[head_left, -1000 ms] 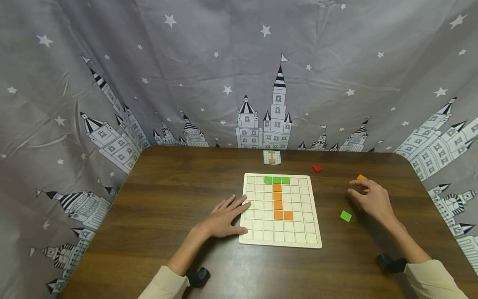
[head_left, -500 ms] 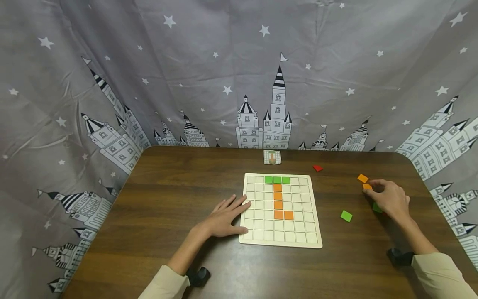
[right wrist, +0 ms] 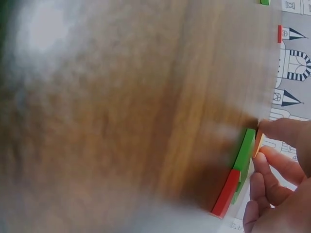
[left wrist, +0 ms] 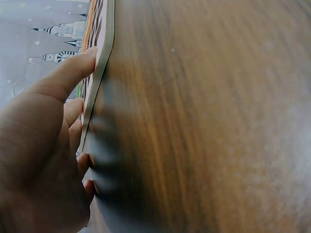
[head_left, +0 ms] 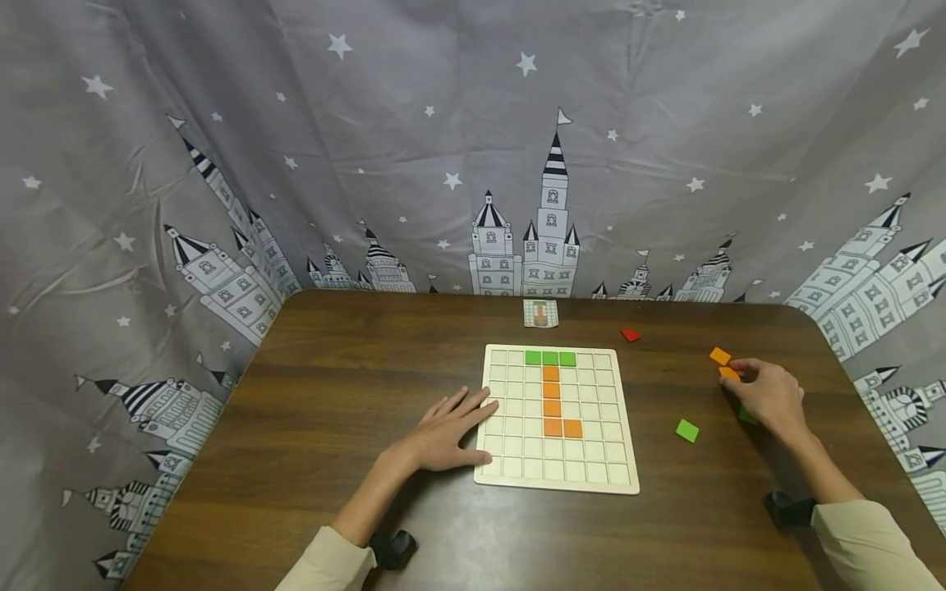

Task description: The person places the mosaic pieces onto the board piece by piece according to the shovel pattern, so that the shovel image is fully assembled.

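Observation:
My left hand (head_left: 443,435) lies with fingers spread on the left edge of a cream grid board (head_left: 510,447); its thumb (left wrist: 80,68) rests over the board's rim in the left wrist view. On the board, three green tiles (head_left: 550,359) form a row at the top. Below them runs a column of several orange tiles (head_left: 551,391), with one more beside its lowest tile. To the right, my right hand (head_left: 774,400) pinches a loose orange tile (right wrist: 259,143) between thumb and index finger, low over the table. Another orange tile (head_left: 720,355) lies just behind it.
A small card printed with a grid pattern (head_left: 541,313) lies behind the board. Loose on the right are a red piece (head_left: 631,335) and a green tile (head_left: 687,430). Near the right hand, the right wrist view shows green tiles (right wrist: 244,148) and a red piece (right wrist: 226,191).
My right hand has shifted right, uncovering the two loose orange tiles, and its thumb and index finger have come together on the nearer one. The left hand stays on the board.

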{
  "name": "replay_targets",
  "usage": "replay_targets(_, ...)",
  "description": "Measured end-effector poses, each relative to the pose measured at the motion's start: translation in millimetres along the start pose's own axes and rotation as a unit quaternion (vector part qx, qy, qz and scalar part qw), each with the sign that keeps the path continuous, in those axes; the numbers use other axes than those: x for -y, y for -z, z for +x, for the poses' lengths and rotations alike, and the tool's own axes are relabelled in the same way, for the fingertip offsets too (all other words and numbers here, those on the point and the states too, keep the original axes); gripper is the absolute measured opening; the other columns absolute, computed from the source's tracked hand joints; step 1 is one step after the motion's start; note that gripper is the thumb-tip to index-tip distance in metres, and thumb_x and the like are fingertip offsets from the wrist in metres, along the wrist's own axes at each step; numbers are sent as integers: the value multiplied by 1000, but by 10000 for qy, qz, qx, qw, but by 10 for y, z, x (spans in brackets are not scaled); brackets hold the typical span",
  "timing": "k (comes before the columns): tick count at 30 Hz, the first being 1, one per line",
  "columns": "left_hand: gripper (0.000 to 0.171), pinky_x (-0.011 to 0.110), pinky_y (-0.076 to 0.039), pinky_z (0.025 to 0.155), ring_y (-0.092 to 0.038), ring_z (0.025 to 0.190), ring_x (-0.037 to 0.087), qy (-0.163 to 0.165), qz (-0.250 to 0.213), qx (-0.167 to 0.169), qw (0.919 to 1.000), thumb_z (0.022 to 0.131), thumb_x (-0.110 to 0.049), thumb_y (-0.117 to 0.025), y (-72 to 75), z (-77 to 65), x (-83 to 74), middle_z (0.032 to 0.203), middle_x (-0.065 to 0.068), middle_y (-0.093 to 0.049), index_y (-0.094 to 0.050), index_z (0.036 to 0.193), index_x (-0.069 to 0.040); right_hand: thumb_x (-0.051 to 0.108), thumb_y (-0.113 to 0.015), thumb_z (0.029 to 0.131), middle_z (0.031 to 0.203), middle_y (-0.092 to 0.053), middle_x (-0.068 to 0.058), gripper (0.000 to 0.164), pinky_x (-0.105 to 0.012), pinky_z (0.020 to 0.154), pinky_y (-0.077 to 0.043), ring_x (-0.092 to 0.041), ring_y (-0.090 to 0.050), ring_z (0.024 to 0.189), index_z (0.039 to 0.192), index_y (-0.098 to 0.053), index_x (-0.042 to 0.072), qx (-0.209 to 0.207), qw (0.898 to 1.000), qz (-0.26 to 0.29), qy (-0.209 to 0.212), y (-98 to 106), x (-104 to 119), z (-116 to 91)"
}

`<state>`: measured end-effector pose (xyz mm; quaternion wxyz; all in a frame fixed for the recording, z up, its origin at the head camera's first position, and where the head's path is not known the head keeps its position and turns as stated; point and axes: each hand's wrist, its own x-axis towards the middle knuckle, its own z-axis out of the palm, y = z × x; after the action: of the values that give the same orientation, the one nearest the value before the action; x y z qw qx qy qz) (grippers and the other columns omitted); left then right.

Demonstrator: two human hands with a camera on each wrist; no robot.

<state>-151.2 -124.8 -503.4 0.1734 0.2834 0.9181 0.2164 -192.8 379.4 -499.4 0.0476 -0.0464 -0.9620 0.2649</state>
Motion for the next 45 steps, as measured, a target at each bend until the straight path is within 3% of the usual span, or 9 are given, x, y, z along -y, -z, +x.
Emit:
replay_targets(6, 79, 61, -10, 115, -10, 151, 35, -9, 12, -18, 10000, 92, -48, -66, -15, 8, 12, 165, 4, -19, -33, 158, -18, 16, -70, 92, 102, -67, -32, 40, -63, 77, -38, -53, -58, 94, 116, -64, -15, -84, 9999, 86, 48, -22, 10, -2)
replay_targets(14, 80, 60, -10, 115, -9, 151, 34, 14, -2, -3, 10000, 92, -48, -66, -15, 9, 11, 165, 3, -19, -33, 158, -19, 16, -69, 92, 103, -68, -30, 38, -55, 68, -30, -52, -57, 92, 117, -63, -12, -43, 10000, 72, 26, -21, -3, -7)
replay_targets(24, 80, 59, -8, 116, -6, 151, 32, 46, 58, 5, 10000, 92, -48, -66, -16, 20, 21, 166, 0, -15, -31, 159, -22, 13, -68, 89, 107, -66, -33, 37, -68, 81, -30, -54, -57, 97, 115, -64, -13, -234, 9990, 238, 283, -26, 115, -31)
replay_targets(27, 80, 59, -8, 116, -6, 151, 32, 34, 59, 0, 10000, 92, -48, -66, -17, 15, 22, 166, 0, -15, -31, 159, -22, 12, -68, 88, 102, -68, -31, 36, -63, 80, -37, -50, -60, 93, 115, -66, -12, -302, 9981, 302, 437, -47, 208, -61)
replay_targets(30, 80, 59, -8, 116, -6, 151, 32, 32, 33, 9, 10000, 92, -49, -66, -15, 10, 15, 166, 0, -15, -31, 159, -22, 12, -69, 88, 96, -70, -26, 35, -49, 68, -47, -40, -64, 82, 116, -68, -9, -291, 9971, 347, 604, -79, 311, -100)
replay_targets(35, 80, 60, -8, 116, -6, 151, 33, 23, -8, 10, 10000, 92, -48, -66, -11, 6, 11, 166, 1, -16, -31, 159, -21, 11, -70, 88, 89, -72, -18, 33, -31, 50, -41, -22, -58, 66, 117, -70, -5, -126, 9939, 618, 903, -141, 566, -183)
replay_targets(39, 80, 59, -9, 116, -7, 151, 33, 17, 31, 5, 10000, 92, -48, -66, -13, 7, 14, 166, 1, -16, -31, 159, -21, 11, -72, 87, 97, -71, -18, 32, -34, 59, -44, -26, -61, 76, 116, -71, -3, 94, 9908, 806, 1086, -199, 796, -260)
replay_targets(45, 80, 59, -9, 116, -8, 151, 33, 16, 62, 8, 10000, 92, -49, -66, -17, 5, 16, 166, 2, -16, -31, 159, -20, 9, -73, 88, 115, -68, -19, 32, -51, 81, -49, -37, -62, 101, 119, -71, 1, 545, 9850, 973, 1316, -320, 1111, -381)
